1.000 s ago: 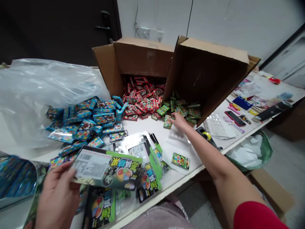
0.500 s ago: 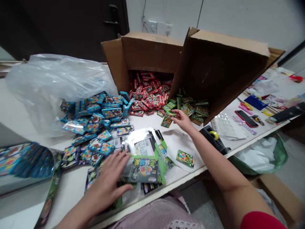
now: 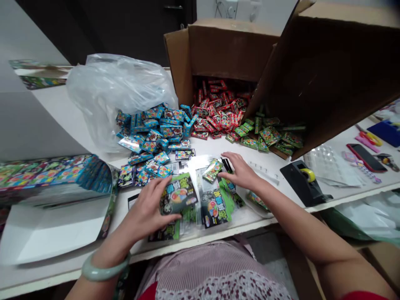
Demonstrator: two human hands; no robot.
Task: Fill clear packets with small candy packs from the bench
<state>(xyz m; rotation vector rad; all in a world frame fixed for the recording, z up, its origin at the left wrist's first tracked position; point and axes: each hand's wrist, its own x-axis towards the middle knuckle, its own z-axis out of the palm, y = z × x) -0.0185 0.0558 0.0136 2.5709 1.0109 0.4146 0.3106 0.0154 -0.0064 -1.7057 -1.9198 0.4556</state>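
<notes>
My left hand (image 3: 149,208) grips a green and black printed pouch (image 3: 178,196) lying on a heap of similar pouches (image 3: 215,206) at the table's front edge. My right hand (image 3: 243,171) is just right of it, pinching a small green candy packet (image 3: 213,169) at the pouch pile. Behind lie a spread of small blue packets (image 3: 158,133), red packets (image 3: 215,110) spilling from a tipped cardboard box (image 3: 218,46), and green packets (image 3: 268,135) under a second tipped box (image 3: 334,66).
A clear plastic bag (image 3: 115,85) lies behind the blue packets. A white tray with blue packets (image 3: 53,196) sits at left. A black tape dispenser (image 3: 301,181), a phone (image 3: 365,156), scissors (image 3: 370,137) and clear blister sheets (image 3: 328,162) lie at right.
My right hand drew back from the green packets by the box, carrying one to the pouch pile. My left hand lowered its pouch onto the heap. The view tilted down and shifted left.
</notes>
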